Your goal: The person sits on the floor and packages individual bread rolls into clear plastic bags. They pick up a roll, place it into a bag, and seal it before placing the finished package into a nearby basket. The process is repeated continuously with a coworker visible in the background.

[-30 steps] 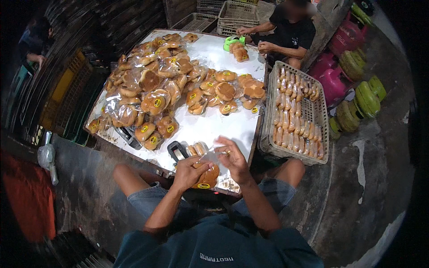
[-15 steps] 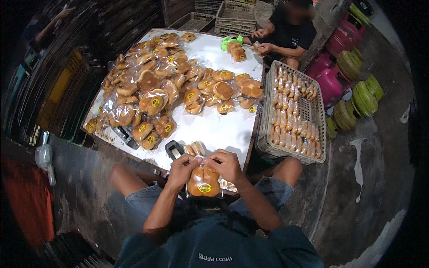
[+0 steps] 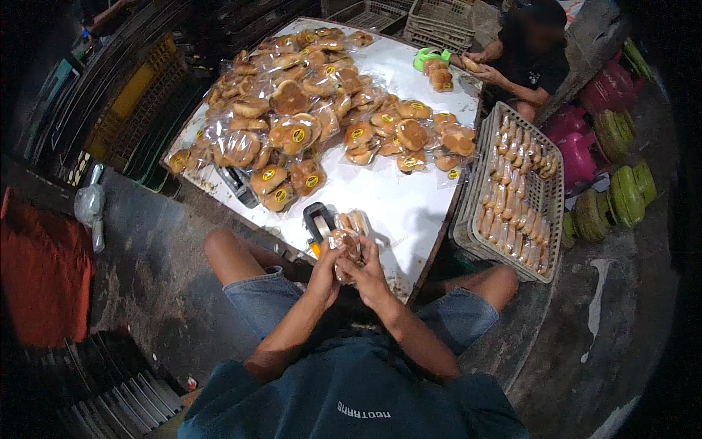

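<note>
Both hands meet at the near edge of the white worktop [image 3: 395, 197]. The left hand [image 3: 325, 272] and the right hand [image 3: 371, 274] are each closed around one clear plastic bag holding a round brown bun [image 3: 346, 247], which stands between them, just above the fingertips. A black tape dispenser [image 3: 316, 219] sits just beyond, left of the bun.

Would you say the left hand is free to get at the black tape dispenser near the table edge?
Probably not at once: the left hand and right hand both grip a bagged bun, though the dispenser lies close and uncovered.
</note>
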Tool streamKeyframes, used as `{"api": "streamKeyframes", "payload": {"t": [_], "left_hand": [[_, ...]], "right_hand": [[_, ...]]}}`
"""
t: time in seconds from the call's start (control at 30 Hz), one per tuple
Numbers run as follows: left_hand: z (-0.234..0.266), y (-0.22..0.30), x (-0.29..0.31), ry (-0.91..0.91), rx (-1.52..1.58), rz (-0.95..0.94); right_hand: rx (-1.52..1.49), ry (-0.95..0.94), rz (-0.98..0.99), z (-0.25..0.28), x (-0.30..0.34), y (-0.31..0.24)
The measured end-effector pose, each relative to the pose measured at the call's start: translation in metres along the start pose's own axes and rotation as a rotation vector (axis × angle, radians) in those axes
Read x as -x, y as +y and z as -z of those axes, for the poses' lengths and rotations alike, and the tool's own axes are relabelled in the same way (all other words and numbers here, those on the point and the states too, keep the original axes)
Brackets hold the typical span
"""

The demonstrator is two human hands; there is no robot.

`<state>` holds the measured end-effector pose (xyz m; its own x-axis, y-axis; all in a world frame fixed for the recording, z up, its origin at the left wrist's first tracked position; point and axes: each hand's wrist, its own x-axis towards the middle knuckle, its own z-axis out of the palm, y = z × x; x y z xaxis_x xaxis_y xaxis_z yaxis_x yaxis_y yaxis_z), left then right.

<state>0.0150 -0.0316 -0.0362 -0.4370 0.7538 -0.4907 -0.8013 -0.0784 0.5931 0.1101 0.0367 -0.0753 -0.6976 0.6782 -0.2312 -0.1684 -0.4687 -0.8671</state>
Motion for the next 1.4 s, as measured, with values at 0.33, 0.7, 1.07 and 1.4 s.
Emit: {"api": "streamKeyframes", "payload": {"t": [0.33,0.7,1.07,1.4], "left_hand": [[0.058,0.045,-0.009,0.105,-0.005,-0.062],[0.037,0.065,-0.019,-0.133,-0.318,0.015],[-0.005,0.035,-0.018,-0.405,-0.610,0.175],[0.008,0.063,-0.086,-0.125,-0.329,0.117]], "right_hand": [[1.099,0.078,-0.070,0.031,-0.074,0.075],[1.259,-0.297,-0.077,0.084,-0.058,0.002],[1.065,-0.257,-0.219,0.060,-0.070,-0.076],[0.847,0.080,0.164,0.050,-0.055,-0.075]]}}
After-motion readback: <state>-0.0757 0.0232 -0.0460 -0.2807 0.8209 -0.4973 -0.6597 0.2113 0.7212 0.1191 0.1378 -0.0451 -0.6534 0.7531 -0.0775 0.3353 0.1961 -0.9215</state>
